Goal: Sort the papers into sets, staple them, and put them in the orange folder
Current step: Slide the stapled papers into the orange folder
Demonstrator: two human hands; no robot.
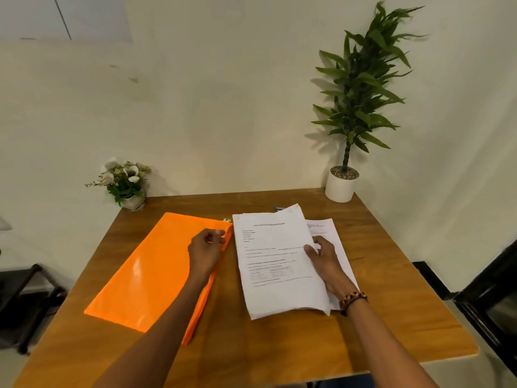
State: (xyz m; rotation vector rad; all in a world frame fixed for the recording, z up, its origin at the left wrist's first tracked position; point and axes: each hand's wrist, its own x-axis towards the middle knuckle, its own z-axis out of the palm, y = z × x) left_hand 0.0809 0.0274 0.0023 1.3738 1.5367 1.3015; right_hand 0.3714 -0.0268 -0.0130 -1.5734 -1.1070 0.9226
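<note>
Lifting limp top sheets [275,264] by their right edge, right hand [326,261] pinching them mid-table; left hand [205,252] loosely curled, empty, over glossy orange folder [145,273]; best gripped near edges.

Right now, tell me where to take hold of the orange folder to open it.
Pinch the top cover of the orange folder at its right long edge, coming from the right. The left hand already rests there, and the layers look separated along that edge, so it likely opens there.
</note>
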